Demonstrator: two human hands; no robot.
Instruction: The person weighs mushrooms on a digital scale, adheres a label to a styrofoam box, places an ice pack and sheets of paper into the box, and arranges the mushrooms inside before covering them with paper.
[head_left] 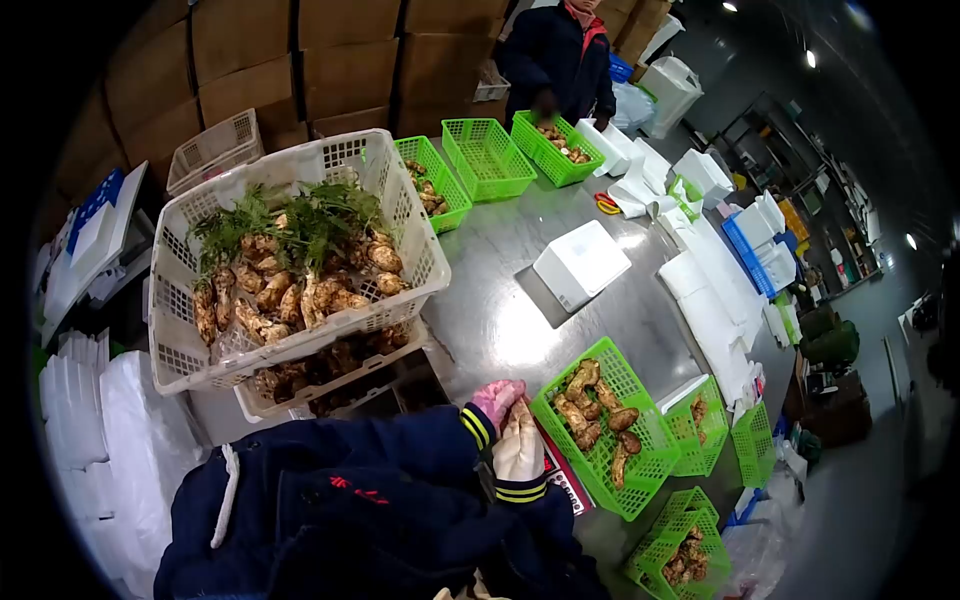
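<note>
My left hand (498, 400), in a pinkish glove, meets my right hand (519, 443), in a pale glove, at the near side of the metal table. Their fingers are drawn together, and whatever is between them is hidden. Just right of them, a green basket (640, 448) holds several brown mushrooms (590, 405). Part of a red and white item (565, 478) shows beneath its edge. On the left stands a large white crate (420, 255) with several mushrooms (268, 290) and green fronds (300, 225) in it, stacked over another white crate (330, 375) of mushrooms.
A white foam box (582, 265) sits mid-table (480, 290). Green baskets (488, 160) line the far side, where a person (560, 60) in dark clothing reaches into one. Red-handled scissors (607, 204) lie nearby. More green baskets (690, 545) stand at the lower right.
</note>
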